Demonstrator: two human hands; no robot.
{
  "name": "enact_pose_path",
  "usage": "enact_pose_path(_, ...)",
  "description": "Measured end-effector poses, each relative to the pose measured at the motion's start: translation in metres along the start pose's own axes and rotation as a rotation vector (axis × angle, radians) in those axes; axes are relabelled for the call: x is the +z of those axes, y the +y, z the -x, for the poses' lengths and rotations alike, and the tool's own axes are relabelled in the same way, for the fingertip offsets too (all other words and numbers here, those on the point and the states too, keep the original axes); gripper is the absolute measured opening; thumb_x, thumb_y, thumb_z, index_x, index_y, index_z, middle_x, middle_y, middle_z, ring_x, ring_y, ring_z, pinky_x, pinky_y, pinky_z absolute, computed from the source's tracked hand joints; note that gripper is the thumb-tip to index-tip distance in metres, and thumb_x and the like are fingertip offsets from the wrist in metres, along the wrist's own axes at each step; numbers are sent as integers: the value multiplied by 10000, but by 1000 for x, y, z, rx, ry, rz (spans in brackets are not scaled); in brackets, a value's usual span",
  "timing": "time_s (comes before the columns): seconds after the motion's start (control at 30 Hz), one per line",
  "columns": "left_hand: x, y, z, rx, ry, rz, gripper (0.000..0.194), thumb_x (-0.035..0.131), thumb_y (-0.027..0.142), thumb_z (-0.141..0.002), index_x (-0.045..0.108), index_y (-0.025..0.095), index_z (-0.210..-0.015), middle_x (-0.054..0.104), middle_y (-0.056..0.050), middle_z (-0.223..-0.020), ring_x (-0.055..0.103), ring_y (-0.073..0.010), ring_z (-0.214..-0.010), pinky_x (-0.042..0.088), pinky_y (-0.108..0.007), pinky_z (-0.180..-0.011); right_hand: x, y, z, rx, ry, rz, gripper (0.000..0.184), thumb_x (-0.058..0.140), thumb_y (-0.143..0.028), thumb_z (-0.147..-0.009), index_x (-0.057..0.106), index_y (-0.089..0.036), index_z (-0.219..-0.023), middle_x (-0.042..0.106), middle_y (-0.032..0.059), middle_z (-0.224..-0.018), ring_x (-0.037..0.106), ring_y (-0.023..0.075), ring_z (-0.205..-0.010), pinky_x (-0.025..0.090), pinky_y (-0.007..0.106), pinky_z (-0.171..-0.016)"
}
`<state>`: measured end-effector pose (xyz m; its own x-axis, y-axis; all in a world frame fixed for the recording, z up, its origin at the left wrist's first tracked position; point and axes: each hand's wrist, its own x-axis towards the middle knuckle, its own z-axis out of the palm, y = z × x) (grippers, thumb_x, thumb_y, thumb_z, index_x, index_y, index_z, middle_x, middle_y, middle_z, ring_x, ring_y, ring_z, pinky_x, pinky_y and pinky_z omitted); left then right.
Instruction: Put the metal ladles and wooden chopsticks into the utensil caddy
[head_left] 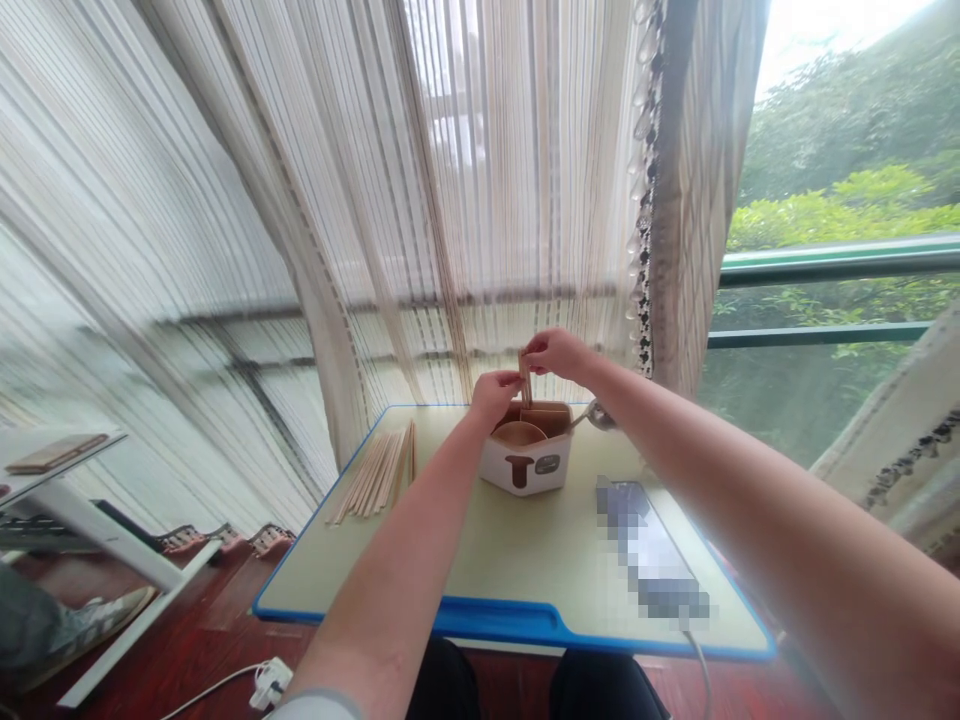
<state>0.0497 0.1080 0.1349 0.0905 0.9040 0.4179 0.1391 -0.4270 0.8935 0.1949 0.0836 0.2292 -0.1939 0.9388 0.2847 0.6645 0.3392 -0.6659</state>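
Upright over the back compartment of a white and brown utensil holder (pixel 529 472) is a small bunch of chopsticks (pixel 526 393), its lower ends hidden inside. My right hand (pixel 556 356) pinches the bunch near the top. From the left, my left hand (pixel 495 394) closes its fingertips on the same chopsticks, a little lower. A round brown piece fills the holder's front left part. Leaning out of the right side is a metal spoon (pixel 598 414), partly behind my right forearm. More chopsticks (pixel 377 473) lie loosely side by side left of my left arm.
The pale table (pixel 517 560) has a blue edge. On its right lies a pixelated phone-like object (pixel 651 552) with a cable. Sheer curtains (pixel 450 200) hang right behind the table. At left are another table (pixel 67 455) and a person's shoe (pixel 105 620).
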Motion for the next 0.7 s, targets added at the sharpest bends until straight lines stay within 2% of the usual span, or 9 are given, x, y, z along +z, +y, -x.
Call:
enact_pose_path(0.3,-2,-5,5,-3,-6,-75,175,669,254,-678,710,166,-824,683,-61,-753,597,-150,-678,495,-324,-690,-1,-5,3,9,-33,24,141,677,-235,-720,644,-138,-818,683,66,-728,607,111,-596,493,205,-536)
enact_pose_path(0.5,-7,-7,10,-46,-18,-91,393,683,234,-662,618,173,-1044,647,-96,-993,599,-142,-733,496,-313,-685,-1,-10,6,17,-40,81,174,668,-261,-731,645,-139,-853,672,59,-721,597,115,-599,481,221,-546)
enact_pose_path(0.6,-14,-4,19,-1,75,-126,407,631,201,-694,571,167,-1096,619,-107,-1057,592,-146,-768,495,-299,-675,-3,-11,6,7,-7,115,218,674,-302,-725,640,-135,-861,664,70,-745,592,130,-634,480,247,-591)
enact_pose_path(0.7,-28,-4,35,81,262,-190,329,555,212,-752,562,167,-1078,618,-95,-1041,585,-145,-802,489,-290,-703,-5,-18,8,-35,171,97,303,643,-366,-745,620,-122,-923,652,106,-865,591,161,-743,477,280,-664)
